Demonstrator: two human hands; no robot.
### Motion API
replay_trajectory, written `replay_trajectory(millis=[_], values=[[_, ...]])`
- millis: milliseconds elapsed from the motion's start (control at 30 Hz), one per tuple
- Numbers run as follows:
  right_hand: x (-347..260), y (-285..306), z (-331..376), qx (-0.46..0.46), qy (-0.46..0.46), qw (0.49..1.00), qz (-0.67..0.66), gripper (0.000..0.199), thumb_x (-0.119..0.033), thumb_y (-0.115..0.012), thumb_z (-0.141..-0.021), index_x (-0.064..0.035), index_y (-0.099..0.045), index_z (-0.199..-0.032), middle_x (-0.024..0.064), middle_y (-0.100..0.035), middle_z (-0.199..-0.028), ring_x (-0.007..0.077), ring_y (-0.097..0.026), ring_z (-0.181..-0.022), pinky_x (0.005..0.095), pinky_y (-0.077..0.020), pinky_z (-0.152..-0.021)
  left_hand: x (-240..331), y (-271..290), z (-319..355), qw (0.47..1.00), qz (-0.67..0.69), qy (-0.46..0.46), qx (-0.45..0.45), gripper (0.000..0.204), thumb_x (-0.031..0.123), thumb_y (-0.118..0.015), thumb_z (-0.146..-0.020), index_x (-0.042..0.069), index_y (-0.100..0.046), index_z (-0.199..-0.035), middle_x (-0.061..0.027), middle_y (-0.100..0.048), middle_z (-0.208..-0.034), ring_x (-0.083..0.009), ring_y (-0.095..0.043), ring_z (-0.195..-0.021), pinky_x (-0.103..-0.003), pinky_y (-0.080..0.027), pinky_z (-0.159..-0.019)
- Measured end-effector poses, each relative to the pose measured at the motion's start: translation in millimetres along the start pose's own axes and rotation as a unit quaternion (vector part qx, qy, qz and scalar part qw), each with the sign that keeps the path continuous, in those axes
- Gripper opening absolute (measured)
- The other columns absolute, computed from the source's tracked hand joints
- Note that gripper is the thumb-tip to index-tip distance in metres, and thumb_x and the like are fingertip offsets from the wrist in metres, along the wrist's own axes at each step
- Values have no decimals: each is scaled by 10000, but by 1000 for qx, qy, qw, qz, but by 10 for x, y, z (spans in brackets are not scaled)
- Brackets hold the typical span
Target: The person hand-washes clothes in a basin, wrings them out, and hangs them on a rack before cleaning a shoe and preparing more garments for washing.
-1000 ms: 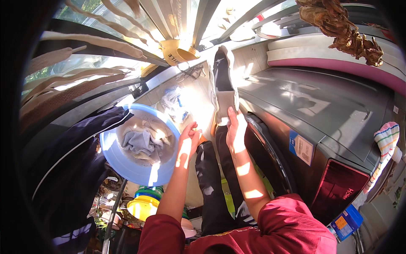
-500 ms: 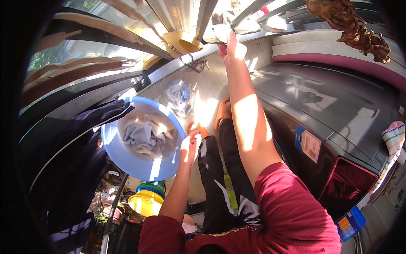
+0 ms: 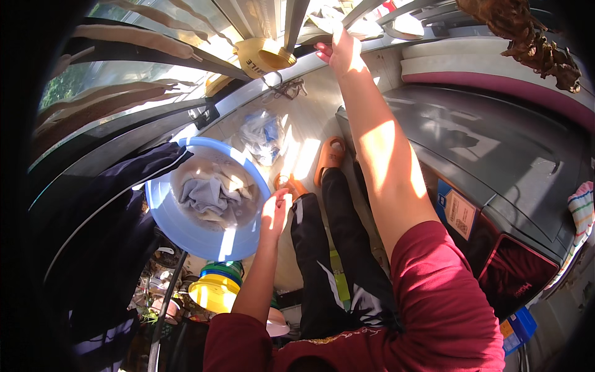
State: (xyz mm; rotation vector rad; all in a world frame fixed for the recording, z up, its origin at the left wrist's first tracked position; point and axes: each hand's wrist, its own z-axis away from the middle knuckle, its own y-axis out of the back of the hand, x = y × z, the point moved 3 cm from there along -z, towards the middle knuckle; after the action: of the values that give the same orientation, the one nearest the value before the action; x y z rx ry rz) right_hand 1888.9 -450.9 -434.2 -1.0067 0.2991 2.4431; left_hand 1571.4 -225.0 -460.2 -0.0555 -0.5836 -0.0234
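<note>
A grey appliance with a dark, red-edged front panel takes up the right side, and a dark garment with a pale stripe hangs down the left. Next in size comes a round blue basin, to the left of the person's legs; the garment's upper end overlaps its rim. Inside it a bunched grey cloth lies in cloudy liquid. Just below the basin in view stands a yellow tub with green and blue pieces on it. A crumpled clear plastic bag rests on the floor near the basin, and a yellow container is by the window ledge. The pale shoe is up at that sunlit ledge, at the right hand's reach. The right hand is stretched out to it, some fingers spread; glare hides the contact, so I cannot tell whether it grips the shoe or has let go. The left hand is released, fingers loosely bent, beside the basin's right rim. Orange slippers are on the person's feet, between the basin and the appliance.
</note>
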Motion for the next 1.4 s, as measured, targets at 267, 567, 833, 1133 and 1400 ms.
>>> replay_trajectory(millis=[267, 567, 833, 1133, 1400], values=[[109, 54, -225, -62, -27, 998, 4, 604, -553, -435, -805, -72, -439, -1170, 107, -607, -910, 201, -608, -705, 327, -496, -585, -3, -131, -14, 996, 72, -4, -42, 285, 103, -530, -832, -24, -529, -1087, -50, -593, -894, -98, -549, -780, -219, -439, -722], [1479, 504, 562, 21, -61, 991, -119, 465, -437, -396, -890, -39, -425, -1129, 132, -621, -919, 175, -584, -692, 296, -428, -619, 318, -322, 112, 999, 23, -20, -36, 257, 91, -522, -833, -26, -536, -1061, -99, -616, -886, -137, -589, -788, -241, -460, -709], [2923, 1235, 1891, 6, -248, 967, -56, 245, -278, -447, -875, -59, -517, -962, 73, -630, -844, 115, -561, -648, 241, -438, -584, 125, -235, 233, 996, -40, -70, -37, 245, 77, -527, -831, -31, -534, -1051, -113, -618, -899, -141, -585, -778, -242, -458, -701], [2911, 1461, 2542, 29, -287, 958, -4, 228, -268, -471, -859, -71, -549, -942, 46, -635, -798, 96, -562, -601, 234, -452, -554, 98, -303, 626, 997, -2, -35, -68, 275, 39, -530, -781, -57, -526, -1039, -61, -603, -869, -98, -546, -738, -211, -441, -673], [2876, 1352, 2948, -58, -238, 967, -69, 205, -245, -470, -864, -68, -563, -910, 33, -632, -798, 84, -567, -633, 219, -442, -556, -78, -303, 990, 997, -62, -4, -55, 334, 91, -541, -832, -50, -467, -1125, -116, -596, -976, -154, -569, -836, -251, -455, -775]])
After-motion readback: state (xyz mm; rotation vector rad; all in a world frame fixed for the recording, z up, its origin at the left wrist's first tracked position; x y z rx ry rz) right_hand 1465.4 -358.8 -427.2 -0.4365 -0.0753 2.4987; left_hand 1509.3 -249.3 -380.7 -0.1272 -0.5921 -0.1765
